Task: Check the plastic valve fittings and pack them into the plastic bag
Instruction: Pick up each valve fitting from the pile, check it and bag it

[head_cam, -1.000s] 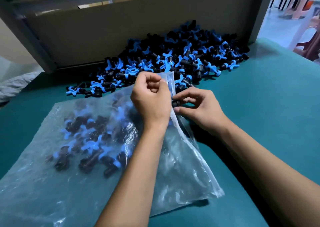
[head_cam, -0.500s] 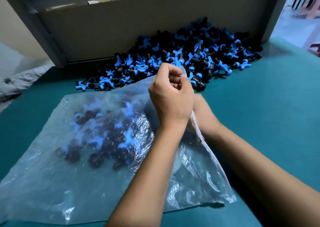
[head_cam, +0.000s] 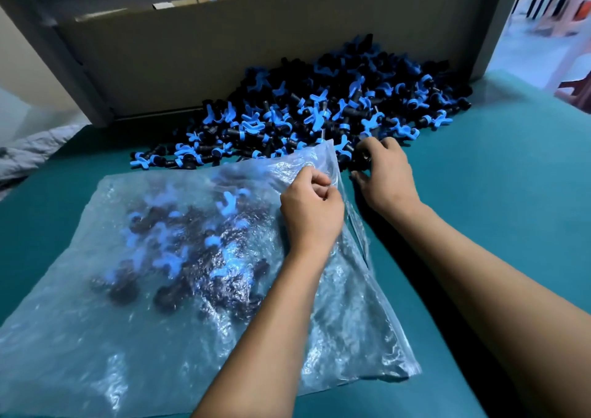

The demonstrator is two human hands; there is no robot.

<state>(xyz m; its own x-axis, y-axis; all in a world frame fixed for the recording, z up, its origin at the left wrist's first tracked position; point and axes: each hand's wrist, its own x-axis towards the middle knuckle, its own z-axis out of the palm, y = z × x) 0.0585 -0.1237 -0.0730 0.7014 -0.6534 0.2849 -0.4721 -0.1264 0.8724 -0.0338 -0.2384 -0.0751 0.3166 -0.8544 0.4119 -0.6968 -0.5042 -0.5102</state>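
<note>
A big heap of black and blue plastic valve fittings [head_cam: 323, 110] lies on the green table against a cardboard wall. A clear plastic bag [head_cam: 134, 305] lies flat in front of it, with several fittings [head_cam: 198, 251] showing through the film. My left hand [head_cam: 311, 208] pinches the bag's upper edge at its open right side and holds it lifted. My right hand [head_cam: 383, 174] is at the near right edge of the heap, its fingers curled round a black fitting [head_cam: 363, 158] that is mostly hidden under them.
The cardboard wall [head_cam: 256, 53] and a grey frame post [head_cam: 73, 75] close off the back. A crumpled grey sheet [head_cam: 28, 155] hangs off the table's left edge. Bare green table surface [head_cam: 511, 194] stretches to the right; plastic stools stand beyond it.
My right hand has come out from behind the left hand at the bag's mouth and reached forward to the heap's edge. The left hand has lowered slightly, still holding the bag's edge.
</note>
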